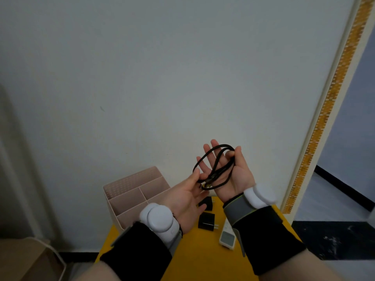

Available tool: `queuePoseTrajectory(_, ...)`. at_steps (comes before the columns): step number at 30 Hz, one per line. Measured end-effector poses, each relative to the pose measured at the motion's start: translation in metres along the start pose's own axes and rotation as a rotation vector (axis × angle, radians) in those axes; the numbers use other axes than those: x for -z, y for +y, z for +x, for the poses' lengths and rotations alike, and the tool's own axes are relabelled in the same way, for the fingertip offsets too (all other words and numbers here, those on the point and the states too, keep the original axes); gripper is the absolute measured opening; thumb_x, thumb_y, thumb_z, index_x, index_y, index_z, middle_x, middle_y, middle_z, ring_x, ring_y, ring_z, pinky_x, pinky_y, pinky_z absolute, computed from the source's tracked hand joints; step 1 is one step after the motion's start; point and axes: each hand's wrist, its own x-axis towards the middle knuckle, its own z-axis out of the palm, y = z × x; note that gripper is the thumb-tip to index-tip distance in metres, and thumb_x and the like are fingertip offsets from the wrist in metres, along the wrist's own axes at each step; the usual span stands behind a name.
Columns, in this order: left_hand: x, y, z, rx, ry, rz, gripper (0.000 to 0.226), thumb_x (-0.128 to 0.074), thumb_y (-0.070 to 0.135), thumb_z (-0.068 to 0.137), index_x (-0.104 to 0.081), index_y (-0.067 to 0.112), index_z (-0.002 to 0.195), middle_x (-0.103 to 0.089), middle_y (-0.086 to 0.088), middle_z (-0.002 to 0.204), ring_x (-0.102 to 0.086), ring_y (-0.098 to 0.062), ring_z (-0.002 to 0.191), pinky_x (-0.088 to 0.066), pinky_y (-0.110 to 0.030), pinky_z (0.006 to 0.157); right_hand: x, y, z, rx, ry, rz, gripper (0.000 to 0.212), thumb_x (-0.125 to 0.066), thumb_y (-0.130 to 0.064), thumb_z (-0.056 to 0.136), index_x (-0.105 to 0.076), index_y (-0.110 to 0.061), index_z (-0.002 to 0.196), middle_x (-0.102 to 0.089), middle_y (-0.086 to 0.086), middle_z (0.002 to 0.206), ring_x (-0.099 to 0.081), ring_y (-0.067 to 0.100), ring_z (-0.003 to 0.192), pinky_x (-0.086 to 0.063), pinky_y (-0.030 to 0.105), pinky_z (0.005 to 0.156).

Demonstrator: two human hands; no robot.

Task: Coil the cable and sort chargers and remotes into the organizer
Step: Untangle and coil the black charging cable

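A black cable (215,165) hangs in loose loops over my right hand (233,175), which is raised palm up with the thumb pinning the loops. My left hand (188,201) is beside it, palm up, thumb and fingertips touching the lower end of the loops. Below the hands, on the yellow table (192,250), lie two black chargers (207,221) (207,202) and a white remote (227,236), partly hidden by my right wrist. The pink organizer (129,199) with several empty compartments stands at the table's back left.
A white wall fills the view behind the table. A door frame with an orange strip (324,110) runs down the right. A cardboard box (26,258) sits on the floor at the lower left.
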Motion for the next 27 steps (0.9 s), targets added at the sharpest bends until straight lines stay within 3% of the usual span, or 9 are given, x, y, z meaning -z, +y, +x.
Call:
queuePoseTrajectory(3, 0.006, 0.0, 0.0, 0.046, -0.048, -0.007, 0.024, -0.051, 0.04, 0.088, -0.063, 0.022, 0.076, -0.065, -0.002, 0.099, -0.054, -0.023, 0.106, -0.034, -0.041, 0.1, 0.001, 0.001, 0.001, -0.019, 0.02, 0.031, 0.068, -0.033, -0.052, 0.094, -0.065, -0.018, 0.045, -0.076, -0.002, 0.081, -0.072, 0.014, 0.081, -0.052, 0.048, 0.089)
queuePoseTrajectory(8, 0.018, 0.005, -0.003, 0.043, -0.116, 0.032, 0.013, -0.063, 0.015, 0.069, -0.066, 0.011, 0.058, -0.067, -0.013, 0.087, -0.063, -0.029, 0.087, -0.052, -0.042, 0.077, 0.002, 0.002, 0.005, -0.029, 0.071, 0.035, 0.042, -0.046, -0.047, 0.091, -0.051, -0.019, 0.06, -0.068, 0.0, 0.063, -0.068, 0.016, 0.059, -0.06, 0.038, 0.062)
queuePoseTrajectory(11, 0.023, 0.01, -0.005, 0.025, -0.164, 0.159, 0.007, -0.066, 0.008, 0.069, -0.066, 0.005, 0.075, -0.065, -0.015, 0.088, -0.064, -0.028, 0.083, -0.055, -0.041, 0.07, 0.002, 0.005, 0.003, -0.066, 0.075, -0.077, 0.04, -0.048, -0.044, 0.091, -0.05, -0.018, 0.06, -0.063, 0.0, 0.059, -0.063, 0.014, 0.051, -0.056, 0.028, 0.055)
queuePoseTrajectory(14, 0.028, 0.019, -0.001, 0.023, -0.294, 0.109, 0.047, -0.078, 0.025, 0.062, -0.06, 0.01, 0.104, -0.066, -0.011, 0.092, -0.064, -0.03, 0.083, -0.054, -0.051, 0.078, 0.0, 0.007, 0.0, -0.128, 0.027, -0.216, 0.056, -0.043, -0.045, 0.092, -0.06, -0.017, 0.046, -0.062, -0.001, 0.054, -0.06, 0.012, 0.047, -0.053, 0.026, 0.055)
queuePoseTrajectory(16, 0.027, 0.025, 0.0, 0.055, -0.367, 0.064, 0.06, -0.084, 0.042, 0.053, -0.064, 0.017, 0.104, -0.068, -0.006, 0.089, -0.066, -0.029, 0.079, -0.051, -0.055, 0.083, 0.0, 0.01, -0.002, -0.191, -0.007, -0.287, 0.066, -0.039, -0.047, 0.093, -0.062, -0.014, 0.04, -0.061, -0.001, 0.05, -0.06, 0.012, 0.045, -0.052, 0.025, 0.055)
queuePoseTrajectory(18, 0.021, 0.026, -0.004, 0.072, -0.359, 0.148, 0.053, -0.079, 0.049, 0.057, -0.067, 0.019, 0.098, -0.071, -0.005, 0.088, -0.069, -0.025, 0.076, -0.053, -0.052, 0.079, -0.002, 0.015, -0.004, -0.245, -0.03, -0.293, 0.054, -0.045, -0.047, 0.09, -0.062, -0.012, 0.053, -0.06, 0.002, 0.055, -0.059, 0.014, 0.048, -0.052, 0.024, 0.051)
queuePoseTrajectory(21, 0.013, 0.022, -0.012, 0.061, -0.288, 0.239, 0.034, -0.07, 0.028, 0.065, -0.062, 0.017, 0.096, -0.075, -0.005, 0.079, -0.071, -0.021, 0.07, -0.059, -0.045, 0.063, -0.006, 0.021, -0.002, -0.27, -0.078, -0.335, 0.038, -0.054, -0.047, 0.08, -0.051, -0.009, 0.077, -0.056, 0.007, 0.067, -0.057, 0.017, 0.055, -0.053, 0.025, 0.052)
queuePoseTrajectory(24, 0.014, 0.021, -0.016, 0.06, -0.29, 0.294, 0.027, -0.068, 0.014, 0.063, -0.065, 0.015, 0.09, -0.073, -0.005, 0.071, -0.07, -0.018, 0.063, -0.058, -0.034, 0.054, -0.007, 0.022, -0.005, -0.159, -0.159, -0.395, 0.032, -0.053, -0.041, 0.084, -0.051, -0.011, 0.072, -0.059, 0.006, 0.064, -0.057, 0.018, 0.054, -0.052, 0.029, 0.056)
queuePoseTrajectory(27, 0.016, 0.022, -0.016, 0.103, -0.322, 0.382, 0.012, -0.068, 0.005, 0.074, -0.068, 0.011, 0.084, -0.071, -0.007, 0.069, -0.068, -0.018, 0.062, -0.055, -0.028, 0.054, -0.007, 0.024, -0.008, -0.026, -0.244, -0.49, 0.034, -0.056, -0.039, 0.085, -0.056, -0.02, 0.056, -0.061, 0.006, 0.063, -0.058, 0.021, 0.062, -0.049, 0.033, 0.064)
